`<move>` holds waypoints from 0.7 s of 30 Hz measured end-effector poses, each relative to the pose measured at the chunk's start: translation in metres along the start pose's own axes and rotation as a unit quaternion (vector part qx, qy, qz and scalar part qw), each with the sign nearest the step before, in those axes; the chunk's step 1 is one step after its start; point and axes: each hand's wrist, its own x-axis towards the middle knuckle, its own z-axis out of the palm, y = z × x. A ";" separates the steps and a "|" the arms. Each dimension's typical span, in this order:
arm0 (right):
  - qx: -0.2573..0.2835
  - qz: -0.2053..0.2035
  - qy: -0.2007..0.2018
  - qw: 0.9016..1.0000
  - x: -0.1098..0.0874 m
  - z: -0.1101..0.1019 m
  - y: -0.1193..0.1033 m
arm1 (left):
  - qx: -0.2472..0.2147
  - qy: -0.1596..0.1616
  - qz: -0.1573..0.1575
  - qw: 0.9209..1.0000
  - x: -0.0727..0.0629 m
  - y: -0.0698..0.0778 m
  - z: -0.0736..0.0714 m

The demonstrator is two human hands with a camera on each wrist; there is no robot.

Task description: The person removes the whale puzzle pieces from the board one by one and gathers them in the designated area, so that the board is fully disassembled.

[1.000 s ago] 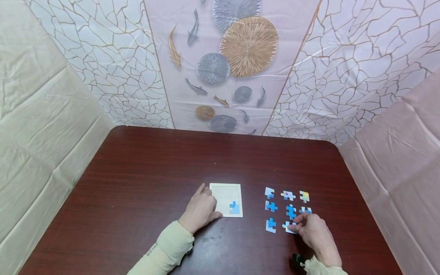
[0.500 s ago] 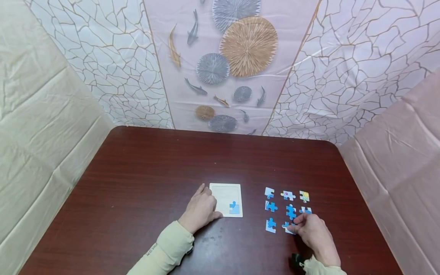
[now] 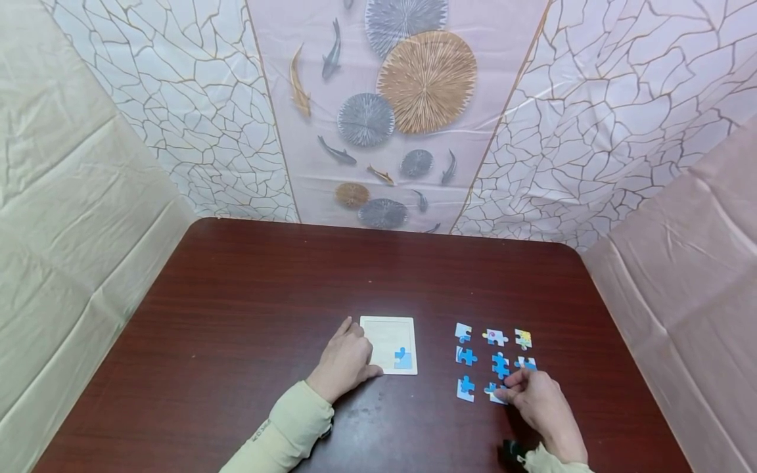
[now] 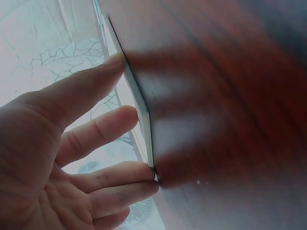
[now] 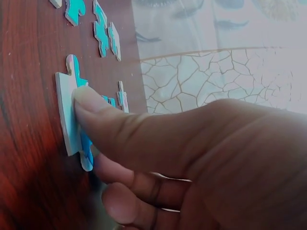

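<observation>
My right hand pinches a blue-and-white jigsaw piece at the near edge of a group of loose pieces. In the right wrist view the thumb lies across the face of this piece, and the other fingertips are at its far edge, partly hidden. A pale square puzzle tray lies to the left, with one blue piece in its near right corner. My left hand rests against the tray's left side. In the left wrist view its fingers are spread along the tray's edge.
Several jigsaw pieces lie in loose rows right of the tray, among them a yellow-patterned piece and a blue one. The dark wooden table has patterned cloth hanging behind it and plain cloth at both sides.
The piece under my right hand has shifted very slightly left and toward me, with the fingers staying on it. My left hand and the tray hold still.
</observation>
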 end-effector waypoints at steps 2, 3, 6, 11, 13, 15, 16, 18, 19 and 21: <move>0.000 -0.005 0.006 1.000 0.000 0.000 0.001 | -0.001 0.000 0.000 1.000 0.000 0.000 0.000; -0.002 -0.009 0.011 1.000 -0.001 -0.001 0.001 | -0.001 0.000 0.000 1.000 0.000 0.000 0.000; -0.007 -0.011 0.030 0.999 -0.002 -0.003 -0.001 | 0.000 0.000 0.000 1.000 0.000 0.000 0.001; -0.013 -0.018 0.068 0.997 -0.004 -0.004 -0.010 | 0.004 0.001 0.000 1.000 0.000 0.000 0.001; -0.014 -0.023 0.081 0.996 -0.005 -0.001 -0.017 | 0.003 0.002 0.001 1.000 0.000 0.000 0.001; -0.015 -0.031 0.087 0.996 -0.006 0.003 -0.026 | 0.004 0.002 0.001 1.000 0.000 0.000 0.001; -0.015 -0.040 0.088 0.995 -0.007 0.006 -0.031 | 0.004 0.002 0.001 1.000 0.000 0.000 0.001; -0.019 -0.064 0.087 0.994 -0.007 0.013 -0.042 | 0.004 0.002 0.000 1.000 0.000 0.000 0.001; -0.023 -0.081 0.089 0.992 -0.007 0.017 -0.047 | 0.005 0.001 -0.001 1.000 0.000 0.000 0.001; -0.021 -0.113 0.086 0.990 -0.008 0.027 -0.058 | 0.004 0.000 -0.001 1.000 0.000 0.000 0.001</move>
